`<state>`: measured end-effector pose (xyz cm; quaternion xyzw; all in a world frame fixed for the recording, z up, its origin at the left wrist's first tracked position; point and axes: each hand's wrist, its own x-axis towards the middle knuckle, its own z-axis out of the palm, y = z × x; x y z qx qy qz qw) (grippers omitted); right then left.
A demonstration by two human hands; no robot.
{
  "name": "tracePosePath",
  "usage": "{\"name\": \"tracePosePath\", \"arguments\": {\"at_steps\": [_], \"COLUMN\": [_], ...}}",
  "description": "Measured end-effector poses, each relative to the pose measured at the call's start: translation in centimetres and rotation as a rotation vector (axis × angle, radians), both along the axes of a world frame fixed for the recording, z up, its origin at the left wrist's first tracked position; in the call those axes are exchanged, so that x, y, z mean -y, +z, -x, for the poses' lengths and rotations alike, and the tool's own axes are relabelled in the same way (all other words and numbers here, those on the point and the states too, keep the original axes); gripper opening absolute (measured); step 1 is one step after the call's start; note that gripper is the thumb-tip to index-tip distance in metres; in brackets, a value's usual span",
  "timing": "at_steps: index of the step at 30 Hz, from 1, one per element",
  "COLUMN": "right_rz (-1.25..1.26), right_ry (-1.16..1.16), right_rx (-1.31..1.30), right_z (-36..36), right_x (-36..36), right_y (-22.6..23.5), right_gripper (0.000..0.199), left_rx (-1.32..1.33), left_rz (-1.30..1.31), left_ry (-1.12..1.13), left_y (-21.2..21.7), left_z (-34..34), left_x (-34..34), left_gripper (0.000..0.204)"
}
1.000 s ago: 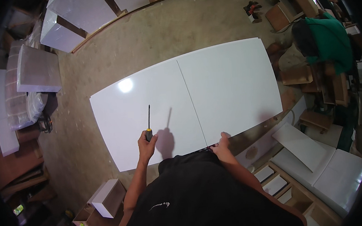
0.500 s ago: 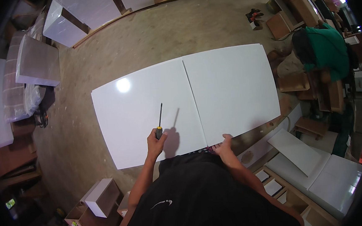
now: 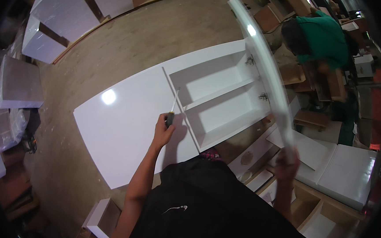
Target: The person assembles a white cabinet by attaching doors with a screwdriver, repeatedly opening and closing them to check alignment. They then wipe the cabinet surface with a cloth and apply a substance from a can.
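Over a white cabinet (image 3: pixel 124 123) lying on a dusty workshop floor (image 3: pixel 150 42)
Left hand (image 3: pixel 162 132) is closed around a screwdriver (image 3: pixel 172 109) near the closed door's inner edge; right hand (image 3: pixel 287 161) grips the raised open door (image 3: pixel 264 69), blurred. Beyond, shelved compartments (image 3: pixel 217 97) show, white panels (image 3: pixel 42 23) rest at the far left, a person in green (image 3: pixel 321 37) bends at the far right

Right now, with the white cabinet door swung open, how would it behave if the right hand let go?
The door looks like a stiff, flat panel, so it should not flex. Two hinges carry it, so it would probably swing rather than drop. Its glossy face may feel slippery in the right hand.
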<state>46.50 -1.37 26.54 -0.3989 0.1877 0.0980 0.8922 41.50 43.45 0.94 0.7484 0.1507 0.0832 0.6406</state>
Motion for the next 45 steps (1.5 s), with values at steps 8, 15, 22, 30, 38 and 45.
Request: {"name": "tracePosePath", "arguments": {"at_steps": [8,15,22,30,38,45], "right_rz": [1.155,1.589,1.33,1.302,1.302,1.314], "right_ry": [-0.204,-0.675,-0.931,-0.955,-0.92,-0.899], "right_rx": [0.123,0.297,0.578,0.561,0.538,0.537], "right_z": [-12.0,-17.2,-22.1,-24.3,-24.7,-25.4], "right_x": [11.6,15.4,17.2,15.7,16.0,15.5], "right_y": [10.0,6.4,2.6,3.7,3.5,4.1], "right_gripper": [0.054,0.058,0.079,0.086,0.083,0.086], "left_rx": [-0.246,-0.423,-0.528,-0.559,-0.567,-0.57], "left_rz": [0.561,0.751,0.675,0.733,0.759,0.78], "left_ry": [-0.203,-0.28,-0.279,-0.263,-0.262,-0.262], "left_y": [0.6,-4.1,-8.8,-10.8,-11.4,-11.2], "left_z": [-20.6,-31.9,-37.3,-38.0,-38.0,-38.2], "left_x": [9.2,14.9,19.6,21.1,21.0,20.7], "left_gripper": [0.042,0.035,0.03,0.029,0.031,0.03]}}
